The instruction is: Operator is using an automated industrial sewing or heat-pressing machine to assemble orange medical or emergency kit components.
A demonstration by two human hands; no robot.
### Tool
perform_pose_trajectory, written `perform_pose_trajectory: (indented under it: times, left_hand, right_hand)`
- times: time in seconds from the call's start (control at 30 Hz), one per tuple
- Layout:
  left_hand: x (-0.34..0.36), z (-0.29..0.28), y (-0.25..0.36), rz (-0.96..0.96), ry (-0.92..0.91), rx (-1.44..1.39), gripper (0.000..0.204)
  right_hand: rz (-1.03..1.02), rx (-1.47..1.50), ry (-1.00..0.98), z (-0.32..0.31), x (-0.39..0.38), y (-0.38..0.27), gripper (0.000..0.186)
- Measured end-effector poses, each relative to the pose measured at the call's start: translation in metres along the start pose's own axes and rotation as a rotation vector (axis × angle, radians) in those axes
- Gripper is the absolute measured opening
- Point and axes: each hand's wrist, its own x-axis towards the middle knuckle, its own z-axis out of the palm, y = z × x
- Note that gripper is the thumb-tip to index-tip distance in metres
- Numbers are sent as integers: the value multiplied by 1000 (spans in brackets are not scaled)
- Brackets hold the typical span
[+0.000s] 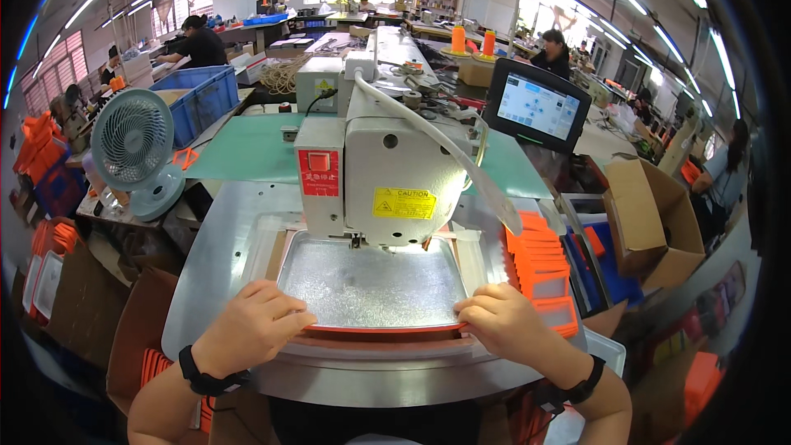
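A rectangular silvery sheet with an orange edge [375, 284] lies on the metal bed of an industrial sewing machine [395, 161], its far side under the machine head. My left hand [262, 320] pinches the near left corner, fingers curled over the orange edge. At the near right corner my right hand [504, 317] grips the same edge in a like way. The thumbs are partly hidden. Both wrists wear black bands. Close to my right hand, a fanned stack of orange-edged pieces [540, 259] with see-through windows rests on the bed's right side.
A grey fan [132, 140] and a blue crate [194, 99] stand at left. A control screen [537, 105] and an open cardboard box [651, 214] are at right. Orange thread spools [458, 39] sit behind the machine. Other people work farther off.
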Motion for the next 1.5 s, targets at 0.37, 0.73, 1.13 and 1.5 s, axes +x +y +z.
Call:
perform_pose_trajectory:
  times: [0.37, 0.73, 1.13, 1.5]
  left_hand:
    - [-3, 12, 1, -18, -113, -14, 28]
    - [-3, 13, 7, -26, -163, 40, 30]
    - [60, 21, -25, 80, -524, -105, 50]
    - [125, 58, -55, 32, -749, -227, 89]
  right_hand:
    - [-94, -2, -7, 25, -10, 11, 16]
    - [-24, 35, 26, 32, -9, 4, 15]
    - [-4, 23, -65, 22, -2, 1, 18]
    - [-17, 21, -20, 26, -5, 0, 8]
